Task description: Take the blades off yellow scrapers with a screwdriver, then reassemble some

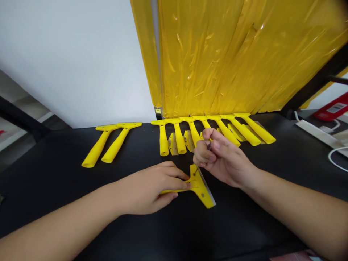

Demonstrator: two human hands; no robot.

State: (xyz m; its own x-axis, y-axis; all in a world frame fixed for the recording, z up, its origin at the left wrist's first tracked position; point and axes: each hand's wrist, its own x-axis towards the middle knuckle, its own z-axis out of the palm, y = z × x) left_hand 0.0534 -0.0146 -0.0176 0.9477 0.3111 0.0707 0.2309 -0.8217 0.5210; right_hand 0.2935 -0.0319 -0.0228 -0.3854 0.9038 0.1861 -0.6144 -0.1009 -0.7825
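My left hand (152,186) pins a yellow scraper (199,185) flat on the black surface (54,188); my right hand (220,157) pinches a small screwdriver (198,167) onto its head.

The scraper lies at the middle of the surface, handle under my closed left fingers, blade end toward 4 o'clock. My right fingers are pressed together around the tool at 12 o'clock of it. Two more scrapers (111,143) rest at 10 o'clock, a row of scrapers (217,128) at 12 o'clock below yellow plastic sheeting (231,54).

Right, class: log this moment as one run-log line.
left hand: pins yellow scraper on black table | right hand: small screwdriver on scraper head | behind: scraper row
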